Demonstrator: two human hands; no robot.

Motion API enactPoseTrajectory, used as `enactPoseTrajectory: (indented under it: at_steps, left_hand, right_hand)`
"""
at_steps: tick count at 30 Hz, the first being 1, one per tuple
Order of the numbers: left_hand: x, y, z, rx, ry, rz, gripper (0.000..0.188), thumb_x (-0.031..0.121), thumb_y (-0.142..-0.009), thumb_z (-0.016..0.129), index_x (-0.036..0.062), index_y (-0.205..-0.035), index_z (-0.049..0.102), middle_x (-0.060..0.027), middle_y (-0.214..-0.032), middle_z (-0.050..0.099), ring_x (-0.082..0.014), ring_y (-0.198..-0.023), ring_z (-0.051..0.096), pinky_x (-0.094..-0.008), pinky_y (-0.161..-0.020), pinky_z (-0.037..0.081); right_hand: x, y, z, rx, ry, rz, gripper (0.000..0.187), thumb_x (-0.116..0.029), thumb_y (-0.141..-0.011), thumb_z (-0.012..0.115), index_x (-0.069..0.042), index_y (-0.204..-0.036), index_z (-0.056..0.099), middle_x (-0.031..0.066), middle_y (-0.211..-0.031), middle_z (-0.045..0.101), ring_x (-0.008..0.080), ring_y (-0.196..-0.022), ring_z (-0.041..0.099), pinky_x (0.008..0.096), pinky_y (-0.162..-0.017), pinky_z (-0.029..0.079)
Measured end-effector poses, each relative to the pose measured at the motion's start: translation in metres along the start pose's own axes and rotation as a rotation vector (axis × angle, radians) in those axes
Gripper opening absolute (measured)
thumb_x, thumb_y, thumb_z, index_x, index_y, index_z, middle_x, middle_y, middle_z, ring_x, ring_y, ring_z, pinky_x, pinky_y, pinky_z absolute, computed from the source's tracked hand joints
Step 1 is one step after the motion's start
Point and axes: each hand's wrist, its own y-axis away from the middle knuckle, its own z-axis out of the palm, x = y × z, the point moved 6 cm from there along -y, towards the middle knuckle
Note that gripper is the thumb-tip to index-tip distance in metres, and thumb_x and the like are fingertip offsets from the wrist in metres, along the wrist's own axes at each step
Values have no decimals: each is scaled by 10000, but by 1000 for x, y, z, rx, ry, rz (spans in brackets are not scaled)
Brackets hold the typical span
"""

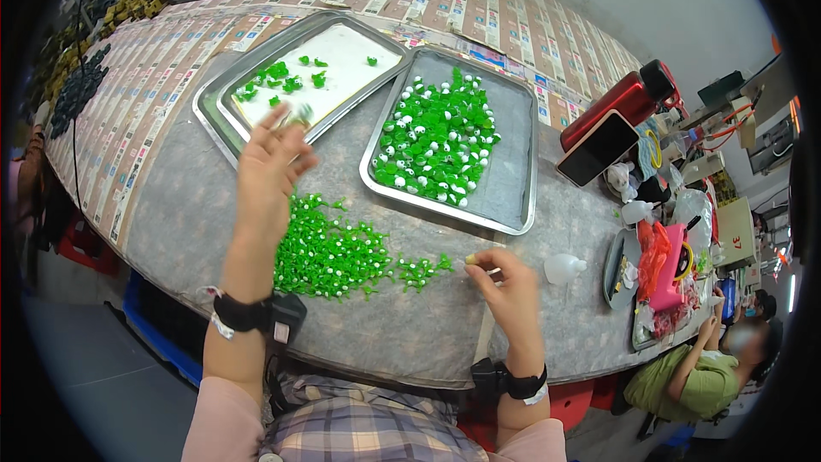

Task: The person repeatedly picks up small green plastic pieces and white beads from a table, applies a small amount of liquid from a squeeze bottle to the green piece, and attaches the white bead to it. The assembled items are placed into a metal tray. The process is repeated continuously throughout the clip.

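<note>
My left hand is over the near edge of a metal tray lined with white paper. Its fingers are loosely spread and smeared by motion, and a blurred small green-and-white piece shows at the fingertips. Scattered green pieces lie on that paper. Close to a small cluster of green parts, my right hand is closed in a pinch, with a pale yellowish spot at the fingertip; what it holds cannot be made out. A large pile of green parts with white dots lies between my forearms.
A second metal tray holds many green pieces with white balls. To the right are a white squeeze bottle, a phone against a red flask, and a pink container. Another person sits at the far right.
</note>
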Motion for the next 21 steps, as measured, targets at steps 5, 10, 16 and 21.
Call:
enactPoseTrajectory:
  at_steps: [5,10,16,21]
  left_hand:
    - [8,16,1,-28,-96,9,394,115,-805,504,38,-1166,370,-50,-907,510,-58,-668,496,-217,-609,442]
    - [-20,68,34,-318,-153,-157,250,93,-794,515,13,-1031,498,-35,-775,546,-79,-644,511,-213,-614,433]
    - [-42,119,58,-590,-351,-175,226,74,-772,536,50,-996,553,-30,-764,564,-99,-675,518,-200,-625,418]
    - [-29,137,72,-688,-617,126,227,51,-734,554,90,-954,591,-59,-802,578,-170,-785,546,-246,-656,434]
  right_hand:
    - [-3,-7,17,-58,139,-73,166,-82,-659,622,-16,-789,543,69,-676,532,160,-571,528,251,-524,424]
    - [2,1,26,-55,339,-136,135,-108,-669,609,-24,-717,515,97,-683,528,244,-609,526,322,-538,420]
    - [-2,6,26,28,437,-266,113,-77,-677,596,-7,-730,526,95,-638,518,188,-519,515,258,-484,406]
    - [-9,23,17,-136,-13,-33,80,-54,-709,574,-1,-751,531,25,-640,514,81,-523,472,198,-500,378]
